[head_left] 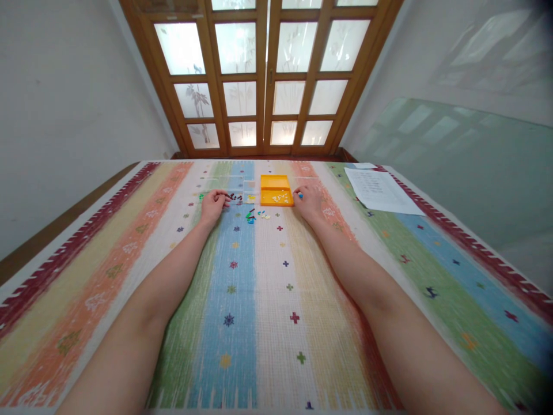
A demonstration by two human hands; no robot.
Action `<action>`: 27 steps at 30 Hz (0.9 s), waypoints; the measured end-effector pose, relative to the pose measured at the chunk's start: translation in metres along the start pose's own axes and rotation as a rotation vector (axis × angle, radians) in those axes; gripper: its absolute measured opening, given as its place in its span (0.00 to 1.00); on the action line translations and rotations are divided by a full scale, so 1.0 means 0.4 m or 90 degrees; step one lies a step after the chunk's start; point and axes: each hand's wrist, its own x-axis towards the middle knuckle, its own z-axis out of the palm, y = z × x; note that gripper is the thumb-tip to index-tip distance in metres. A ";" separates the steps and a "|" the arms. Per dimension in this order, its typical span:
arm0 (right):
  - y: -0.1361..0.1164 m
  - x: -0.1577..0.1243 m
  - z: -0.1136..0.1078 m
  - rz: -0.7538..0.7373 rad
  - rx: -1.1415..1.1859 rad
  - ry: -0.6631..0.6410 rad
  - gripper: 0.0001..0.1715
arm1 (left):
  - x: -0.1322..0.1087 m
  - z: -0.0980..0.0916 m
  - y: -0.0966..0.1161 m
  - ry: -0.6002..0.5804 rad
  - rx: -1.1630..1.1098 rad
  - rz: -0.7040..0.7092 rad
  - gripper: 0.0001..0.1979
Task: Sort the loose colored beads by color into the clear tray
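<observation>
My left hand [214, 206] is at the left end of a clear compartment box [235, 183], its fingers curled together near dark small pieces [236, 197]; what they hold, if anything, is too small to tell. Just right of an open orange box [275, 182], my right hand [309, 202] has its fingers bent, with a small blue piece [300, 196] at the fingertips. White bits [280, 197] lie in the orange box's near half. Yellow pieces [251, 197] are in the clear box. Between the hands, nearer me, is a loose pile of green, blue and dark pieces [250, 217].
A striped, patterned cloth [268, 323] covers the table. Printed white paper sheets [382, 190] lie at the back right. Beyond the table's far edge stand wooden doors [265, 75] with frosted panes, and a glass panel [458, 155] leans on the right.
</observation>
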 end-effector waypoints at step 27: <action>-0.017 -0.011 0.017 -0.084 0.044 0.000 0.12 | -0.080 0.054 0.055 -0.373 0.421 0.376 0.14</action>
